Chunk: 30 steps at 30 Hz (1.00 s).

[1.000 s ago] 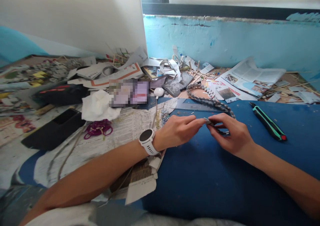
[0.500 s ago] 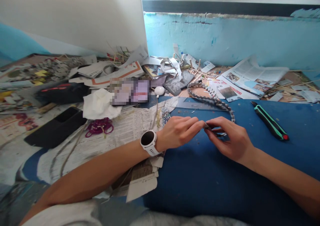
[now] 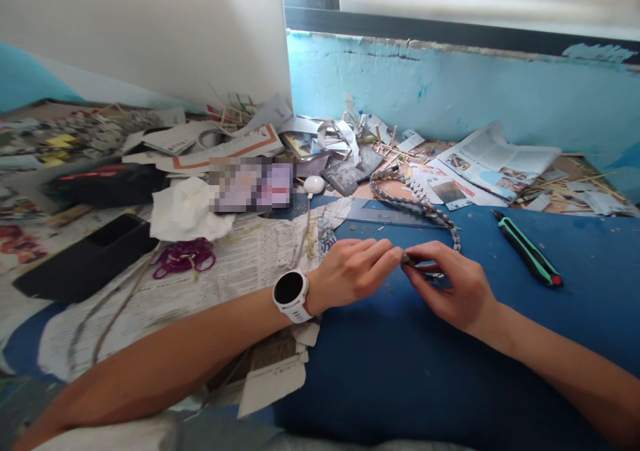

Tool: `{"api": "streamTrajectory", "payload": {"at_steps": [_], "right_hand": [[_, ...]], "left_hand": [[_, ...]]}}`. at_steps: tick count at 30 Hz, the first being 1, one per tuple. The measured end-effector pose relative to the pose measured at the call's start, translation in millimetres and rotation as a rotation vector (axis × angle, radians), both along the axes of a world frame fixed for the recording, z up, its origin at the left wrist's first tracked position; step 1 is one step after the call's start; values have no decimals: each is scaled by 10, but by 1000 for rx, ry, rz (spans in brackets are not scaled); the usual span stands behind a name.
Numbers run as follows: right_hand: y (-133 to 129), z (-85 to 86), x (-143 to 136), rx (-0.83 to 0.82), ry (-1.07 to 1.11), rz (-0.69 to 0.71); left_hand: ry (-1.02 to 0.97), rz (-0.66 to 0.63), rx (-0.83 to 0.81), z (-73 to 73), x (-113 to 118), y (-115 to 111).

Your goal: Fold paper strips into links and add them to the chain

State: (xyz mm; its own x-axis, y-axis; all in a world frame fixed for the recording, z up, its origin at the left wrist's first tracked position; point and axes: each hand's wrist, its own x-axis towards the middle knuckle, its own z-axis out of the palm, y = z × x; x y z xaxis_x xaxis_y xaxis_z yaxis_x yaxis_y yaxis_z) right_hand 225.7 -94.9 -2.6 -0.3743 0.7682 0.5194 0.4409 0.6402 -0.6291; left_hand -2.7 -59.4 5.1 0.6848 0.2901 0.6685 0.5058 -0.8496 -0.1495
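A long grey chain (image 3: 429, 209) of small folded links, seemingly paper, curves over the table from a loop at the back down to my right hand (image 3: 457, 284). That hand pinches the chain's near end between thumb and fingers. My left hand (image 3: 357, 271), with a white watch (image 3: 291, 290) on the wrist, meets it fingertip to fingertip, closed on the same end. The exact piece between the fingertips is mostly hidden. Right of my right hand lies a black and green utility knife (image 3: 530, 250). Behind my hands a clear ruler (image 3: 365, 212) lies partly under the chain.
Newspaper (image 3: 250, 251) covers the blue table's left part, bearing purple cord (image 3: 187, 256), a crumpled tissue (image 3: 183, 211) and a black case (image 3: 87, 254). A blurred-out device (image 3: 253, 184) and white round charger (image 3: 314, 185) sit behind. Paper scraps and thin sticks (image 3: 595, 198) line the wall.
The view has shifted slightly, so the table things sit a little further left and lower. Both hands keep their pinch on the chain's end, with barely any finger movement.
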Motion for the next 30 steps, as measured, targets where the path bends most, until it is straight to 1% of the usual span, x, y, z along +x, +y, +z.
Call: {"api": "streamTrajectory", "payload": {"at_steps": [6, 11, 15, 17, 22, 27, 30], "right_hand": [[12, -57, 26, -1, -89, -10], [4, -31, 11, 101, -151, -49], [0, -19, 1, 190, -195, -58], [3, -21, 0, 208, -204, -66], [14, -29, -5, 223, -182, -71], [3, -28, -16, 144, -121, -86], [-13, -6, -20, 138, -102, -87]], "left_hand": [[-34, 38, -37, -21, 16, 12], [-32, 45, -71, -35, 21, 10], [-33, 65, -69, -20, 31, -6], [-42, 75, -80, -9, 40, -16], [-71, 75, -123, 3, 58, -26], [-92, 45, -116, -4, 54, -15], [-97, 23, -105, -10, 48, -12]]}}
